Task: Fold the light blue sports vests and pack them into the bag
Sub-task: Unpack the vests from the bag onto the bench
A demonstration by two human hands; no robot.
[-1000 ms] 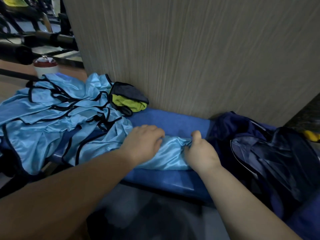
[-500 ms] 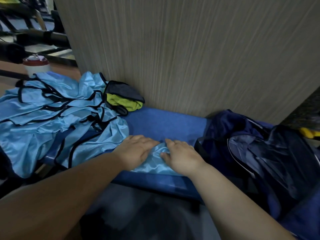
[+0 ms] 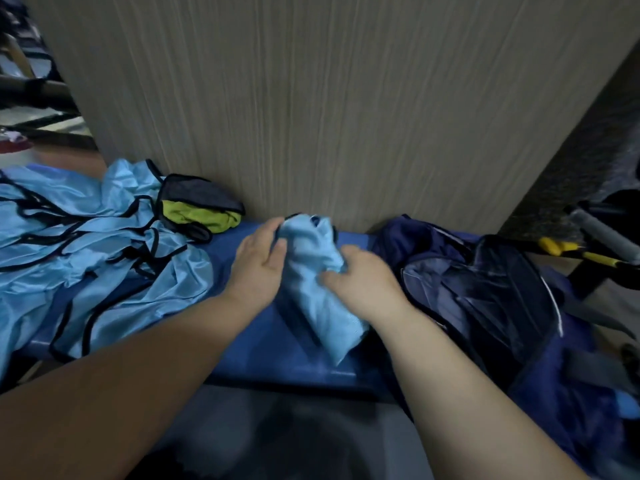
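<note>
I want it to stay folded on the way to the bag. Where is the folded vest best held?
Probably round its middle, from above: the folded vest is a long, narrow bundle, so a grip across it traps the loose layers. The bag lies to its right.

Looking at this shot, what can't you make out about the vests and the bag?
Head view, open navy fabric bag: interior too dark to see contents.
Head view, crumpled pile of light blue vests: overlapping, cut by left edge, count unclear.
Head view, right hand: fingers buried in the rolled light blue vest.
</note>
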